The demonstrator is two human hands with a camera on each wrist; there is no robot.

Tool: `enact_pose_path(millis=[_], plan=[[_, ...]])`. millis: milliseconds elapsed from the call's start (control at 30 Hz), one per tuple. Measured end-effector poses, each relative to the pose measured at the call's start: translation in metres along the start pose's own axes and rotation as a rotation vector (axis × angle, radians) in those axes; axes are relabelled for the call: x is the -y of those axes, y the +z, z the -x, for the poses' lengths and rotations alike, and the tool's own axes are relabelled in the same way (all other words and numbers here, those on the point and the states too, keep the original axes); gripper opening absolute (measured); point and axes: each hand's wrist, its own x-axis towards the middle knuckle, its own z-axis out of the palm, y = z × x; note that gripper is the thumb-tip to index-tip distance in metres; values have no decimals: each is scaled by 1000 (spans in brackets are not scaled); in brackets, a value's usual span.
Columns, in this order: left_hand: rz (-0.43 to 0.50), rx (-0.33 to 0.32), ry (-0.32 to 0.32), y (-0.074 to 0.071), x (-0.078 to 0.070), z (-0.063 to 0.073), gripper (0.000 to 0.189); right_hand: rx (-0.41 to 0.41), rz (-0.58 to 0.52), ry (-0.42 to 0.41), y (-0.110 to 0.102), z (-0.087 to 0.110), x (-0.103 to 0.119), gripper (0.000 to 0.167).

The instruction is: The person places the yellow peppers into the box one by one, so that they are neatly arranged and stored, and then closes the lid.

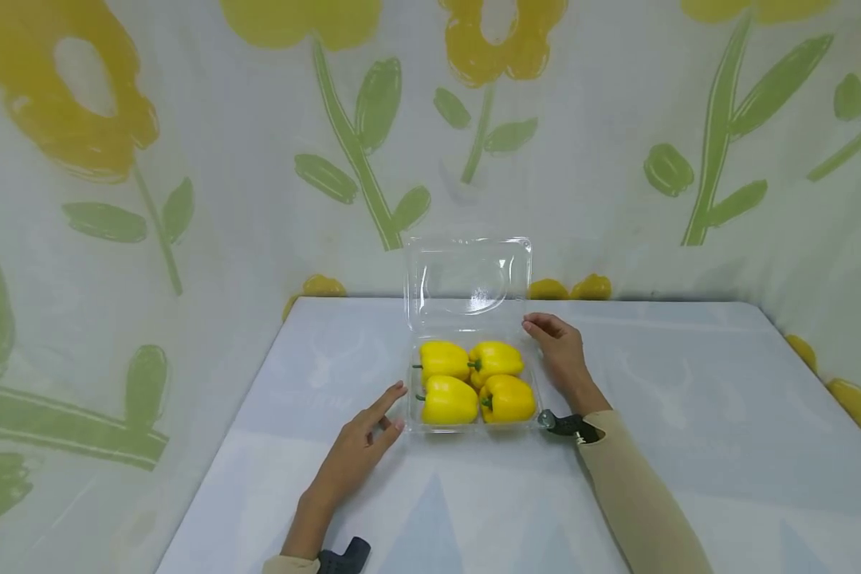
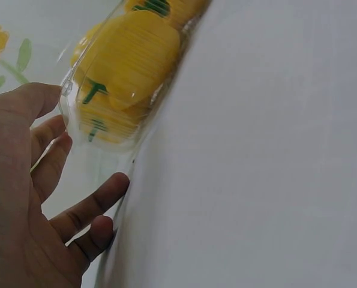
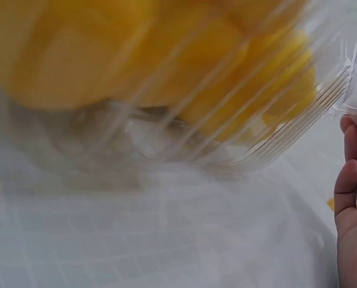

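A clear plastic clamshell box point(image 1: 445, 429) lies on the table with its lid point(image 1: 466, 279) standing up at the back. Inside sit several yellow bell peppers point(image 1: 450, 400) with green stems, in two rows. My left hand point(image 1: 359, 446) is at the box's left side, fingers loosely spread; in the left wrist view a fingertip point(image 2: 51, 96) meets the box rim. At the right rear corner, by the lid hinge, is my right hand point(image 1: 560, 347), its fingers bent and the tips right at the plastic edge. The right wrist view shows only part of that hand point(image 3: 355, 210).
The white table point(image 1: 689, 414) carries a faint pale-blue pattern. Behind and beside it hangs a pale cloth point(image 1: 588, 159) printed with yellow flowers and green leaves. Dark straps or mounts point(image 1: 344, 556) sit at both wrists.
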Motion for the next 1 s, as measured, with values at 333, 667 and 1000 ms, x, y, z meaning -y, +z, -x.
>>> enact_pose_path(millis=[333, 667, 1000], plan=[[-24, -2, 7, -1, 2, 2, 54, -12, -52, 4, 0, 8, -2, 44], [-1, 5, -19, 1, -1, 3, 54, -17, -56, -1, -3, 12, -2, 42], [-13, -1, -2, -2, -3, 1, 55, -21, -85, -31, -4, 13, -1, 41]])
